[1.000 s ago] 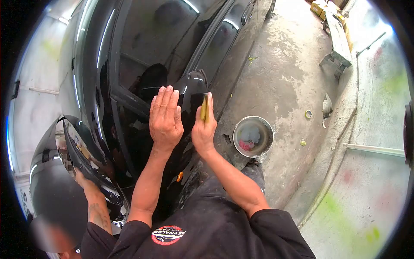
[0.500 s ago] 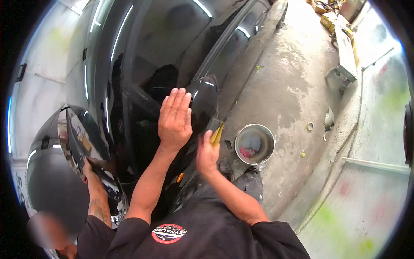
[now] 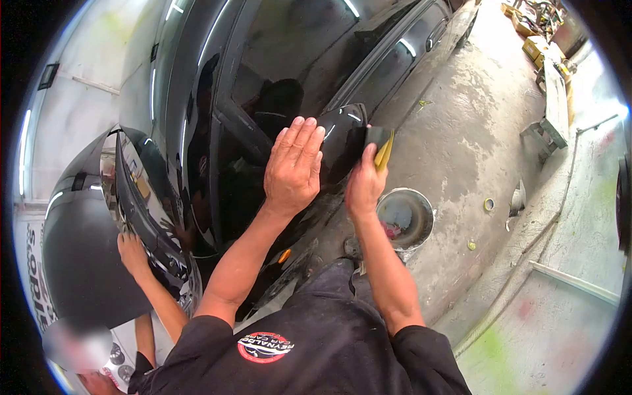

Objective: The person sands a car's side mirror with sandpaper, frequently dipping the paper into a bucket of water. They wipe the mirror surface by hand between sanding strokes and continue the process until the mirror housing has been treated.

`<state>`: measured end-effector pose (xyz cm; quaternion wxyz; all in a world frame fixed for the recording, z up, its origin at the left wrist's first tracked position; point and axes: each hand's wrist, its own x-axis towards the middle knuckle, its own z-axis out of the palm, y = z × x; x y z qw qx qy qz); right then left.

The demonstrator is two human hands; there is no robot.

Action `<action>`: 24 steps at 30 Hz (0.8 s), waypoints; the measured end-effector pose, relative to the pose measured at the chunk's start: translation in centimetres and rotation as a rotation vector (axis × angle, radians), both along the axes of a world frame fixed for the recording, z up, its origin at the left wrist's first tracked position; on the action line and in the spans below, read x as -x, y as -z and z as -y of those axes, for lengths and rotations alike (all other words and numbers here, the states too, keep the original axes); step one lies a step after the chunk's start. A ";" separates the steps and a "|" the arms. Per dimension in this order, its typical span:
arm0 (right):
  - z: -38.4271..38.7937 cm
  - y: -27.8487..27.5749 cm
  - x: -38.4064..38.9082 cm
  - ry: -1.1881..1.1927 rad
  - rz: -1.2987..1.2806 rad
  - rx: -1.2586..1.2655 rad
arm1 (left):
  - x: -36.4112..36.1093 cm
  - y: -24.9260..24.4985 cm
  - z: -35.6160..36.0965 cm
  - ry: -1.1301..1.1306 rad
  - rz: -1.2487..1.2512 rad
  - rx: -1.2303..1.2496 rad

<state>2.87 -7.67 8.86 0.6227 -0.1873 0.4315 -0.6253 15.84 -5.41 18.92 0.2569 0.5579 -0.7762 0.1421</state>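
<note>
My left hand (image 3: 293, 164) lies flat with its fingers stretched out and together, against the inner side of the car's black side mirror (image 3: 347, 135). The mirror's shell is glossy and reflects the lights. My right hand (image 3: 366, 181) is at the mirror's outer edge, thumb and fingers closed on a folded sheet of sandpaper (image 3: 380, 146), dark grey on one face and yellow on the other. Its grey part is right at the mirror's edge. Behind the mirror stretch the black car's door and window (image 3: 289, 52).
A metal bucket (image 3: 428, 230) with cloudy water and something pink stands on the concrete floor (image 3: 454, 171) below my right forearm. At the left, a person's hand (image 3: 133, 253) touches the front of the car by the headlight (image 3: 141, 174). Rolls of tape (image 3: 488, 205) and boxes (image 3: 536, 47) lie along the wall.
My right hand with the sandpaper has moved up along the mirror's outer edge. My left hand stays by the mirror. The other person has shifted lower at the headlight, and the view has swung left.
</note>
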 end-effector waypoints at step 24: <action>-0.2 -2.8 1.0 -0.053 -0.958 0.667 | -0.1 0.0 -0.1 0.006 -0.039 -0.004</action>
